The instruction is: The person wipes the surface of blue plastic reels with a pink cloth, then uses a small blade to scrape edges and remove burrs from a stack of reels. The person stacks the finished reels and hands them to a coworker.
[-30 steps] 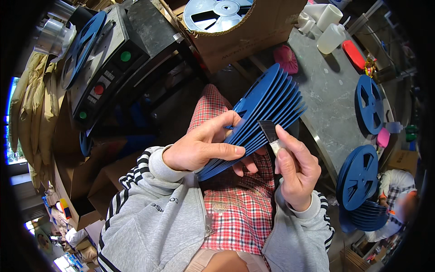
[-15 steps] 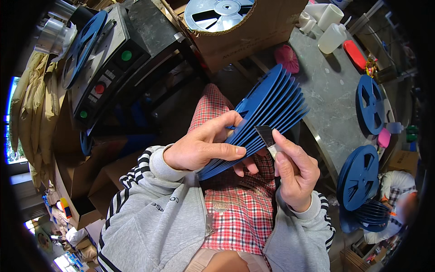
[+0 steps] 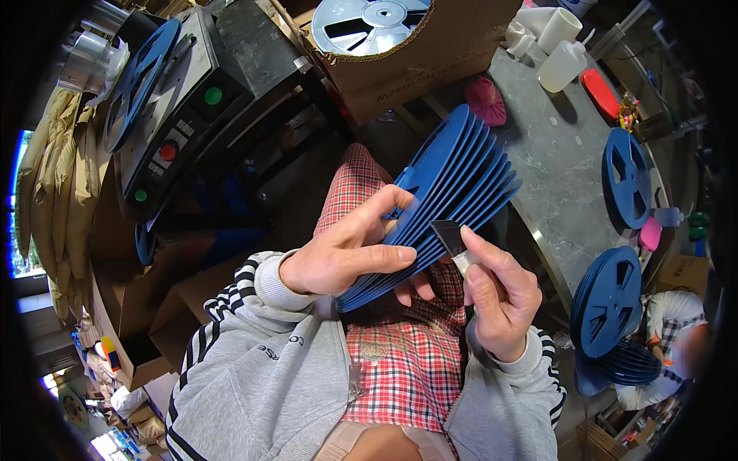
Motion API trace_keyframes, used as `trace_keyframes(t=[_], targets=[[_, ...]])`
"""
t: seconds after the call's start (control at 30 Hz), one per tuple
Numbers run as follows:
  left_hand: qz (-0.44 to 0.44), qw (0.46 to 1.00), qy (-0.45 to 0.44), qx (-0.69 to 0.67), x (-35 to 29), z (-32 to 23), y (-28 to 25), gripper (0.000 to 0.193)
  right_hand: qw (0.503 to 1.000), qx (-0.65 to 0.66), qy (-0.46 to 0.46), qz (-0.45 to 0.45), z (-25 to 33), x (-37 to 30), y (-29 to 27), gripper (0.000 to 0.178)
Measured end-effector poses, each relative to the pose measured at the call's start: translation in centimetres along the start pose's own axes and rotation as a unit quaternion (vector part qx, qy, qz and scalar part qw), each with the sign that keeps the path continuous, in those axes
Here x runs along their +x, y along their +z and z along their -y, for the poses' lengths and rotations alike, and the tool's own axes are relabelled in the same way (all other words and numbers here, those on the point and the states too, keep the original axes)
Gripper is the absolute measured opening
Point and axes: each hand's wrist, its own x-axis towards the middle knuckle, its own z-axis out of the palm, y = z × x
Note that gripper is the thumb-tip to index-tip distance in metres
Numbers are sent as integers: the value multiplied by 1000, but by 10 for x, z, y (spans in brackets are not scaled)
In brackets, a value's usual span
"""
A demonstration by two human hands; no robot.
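A fanned-out stack of blue plastic reels (image 3: 458,165) slants across my lap. My left hand (image 3: 342,250) grips its near part, with the thumb across the rims and other fingers behind and beneath. Between the thumb and fingertips of my right hand (image 3: 501,300) is a small flat black blade (image 3: 447,237) with a whitish wrapped end. The blade's dark end is close beside the reel rims; whether it touches them I cannot tell.
A cardboard box (image 3: 430,77) of reels stands ahead. At left is a black machine (image 3: 192,100) with round buttons. The grey table (image 3: 553,177) at right bears a bottle (image 3: 563,66) and a red case (image 3: 600,92). Another person (image 3: 673,330) sits far right by stacked reels (image 3: 607,303).
The far end of the reel stack has shifted slightly left. My right hand has moved the blade a little nearer to me, and more of its whitish end shows.
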Motion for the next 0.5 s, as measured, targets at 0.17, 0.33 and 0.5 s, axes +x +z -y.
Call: trace_keyframes(t=[0.17,0.33,0.5], targets=[[-9,1000,-11,-8,-1,-2,-1,48,999,-3,-33,-23,-4,7,4,33],[-12,1000,-10,-19,-1,-1,-4,48,999,-3,-34,-24,-9,8,4,34],[-18,1000,-6,-20,0,0,-3,48,998,-22,-46,-35,-10,9,9,35]])
